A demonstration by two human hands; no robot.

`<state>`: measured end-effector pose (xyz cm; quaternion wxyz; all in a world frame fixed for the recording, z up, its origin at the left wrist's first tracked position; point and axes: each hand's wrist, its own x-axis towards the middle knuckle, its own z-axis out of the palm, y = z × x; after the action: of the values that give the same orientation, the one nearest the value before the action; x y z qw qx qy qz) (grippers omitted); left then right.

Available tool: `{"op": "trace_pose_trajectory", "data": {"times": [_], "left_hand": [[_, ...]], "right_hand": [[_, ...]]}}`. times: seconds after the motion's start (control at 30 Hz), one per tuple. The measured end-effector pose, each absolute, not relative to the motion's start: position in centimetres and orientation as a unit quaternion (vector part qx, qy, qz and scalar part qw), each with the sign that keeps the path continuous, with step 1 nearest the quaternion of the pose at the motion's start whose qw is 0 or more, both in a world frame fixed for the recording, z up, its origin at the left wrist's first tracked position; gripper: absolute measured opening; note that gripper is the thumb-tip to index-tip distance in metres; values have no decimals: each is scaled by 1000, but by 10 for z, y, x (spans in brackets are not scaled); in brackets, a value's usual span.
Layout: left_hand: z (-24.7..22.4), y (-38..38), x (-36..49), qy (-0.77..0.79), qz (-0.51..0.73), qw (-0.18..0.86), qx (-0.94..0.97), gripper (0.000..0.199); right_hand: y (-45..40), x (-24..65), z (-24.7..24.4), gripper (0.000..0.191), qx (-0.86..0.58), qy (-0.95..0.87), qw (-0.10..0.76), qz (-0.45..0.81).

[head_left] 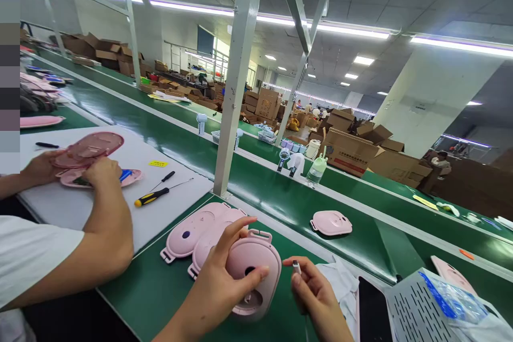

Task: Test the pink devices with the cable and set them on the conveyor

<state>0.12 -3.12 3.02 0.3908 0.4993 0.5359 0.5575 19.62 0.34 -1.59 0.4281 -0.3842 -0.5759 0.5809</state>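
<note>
Pink shell steadied, small part pinched beside it.

Left hand (224, 283) fingers wrap the pink housing shell (256, 278), tilting it up off the green worktop (152, 294), open side exposed. Right hand (316, 294) fingers are pinched shut on a tiny connector (296, 266), just beside the shell. More shells (196, 232) are stacked behind; a co-worker's hands (100, 171) work at left.

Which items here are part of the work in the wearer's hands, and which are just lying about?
In hand:
- pink shell, gripped by the left hand
- small plug, pinched by the right hand
- two more pink shells beside them

Lying about:
- lone pink shell on the belt
- screwdriver
- water bottle
- co-worker's arm at the white board
</note>
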Motion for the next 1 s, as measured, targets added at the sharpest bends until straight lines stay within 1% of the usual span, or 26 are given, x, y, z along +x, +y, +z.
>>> {"op": "trace_pose_trajectory", "data": {"times": [0.13, 0.27, 0.37, 0.47, 0.6, 0.7, 0.73, 0.77, 0.83, 0.87, 0.9, 0.93, 1.0], "left_hand": [[32, -38, 5, 518, 551, 419, 502, 62], [36, -44, 10, 506, 551, 435, 501, 62], [39, -47, 11, 501, 551, 447, 496, 63], [42, -49, 11, 509, 543, 451, 493, 63], [44, -51, 13, 522, 545, 436, 490, 59], [44, -51, 14, 544, 542, 427, 478, 60], [43, -50, 14, 537, 544, 431, 479, 64], [42, -50, 14, 516, 550, 451, 478, 73], [36, -50, 13, 448, 555, 525, 465, 94], [33, -50, 14, 419, 551, 559, 457, 99], [29, -50, 15, 401, 543, 584, 450, 97], [26, -50, 16, 398, 536, 597, 446, 91], [21, -51, 20, 417, 533, 581, 452, 74]], "right_hand": [[-18, 185, -31, 55, -368, -548, 492, 568], [-29, 171, -43, 62, -342, -533, 504, 587], [-32, 164, -48, 60, -340, -534, 505, 586], [-33, 159, -49, 56, -336, -515, 532, 582], [-32, 157, -47, 48, -335, -506, 549, 575], [-31, 160, -47, 48, -338, -495, 549, 582], [-31, 161, -47, 48, -339, -488, 550, 586], [-31, 162, -48, 47, -339, -479, 555, 590], [-32, 163, -50, 47, -329, -456, 573, 597], [-32, 163, -50, 46, -321, -444, 583, 600], [-32, 163, -51, 45, -315, -436, 591, 601], [-32, 162, -51, 45, -310, -431, 596, 602], [-33, 159, -50, 44, -307, -421, 601, 606]]}}
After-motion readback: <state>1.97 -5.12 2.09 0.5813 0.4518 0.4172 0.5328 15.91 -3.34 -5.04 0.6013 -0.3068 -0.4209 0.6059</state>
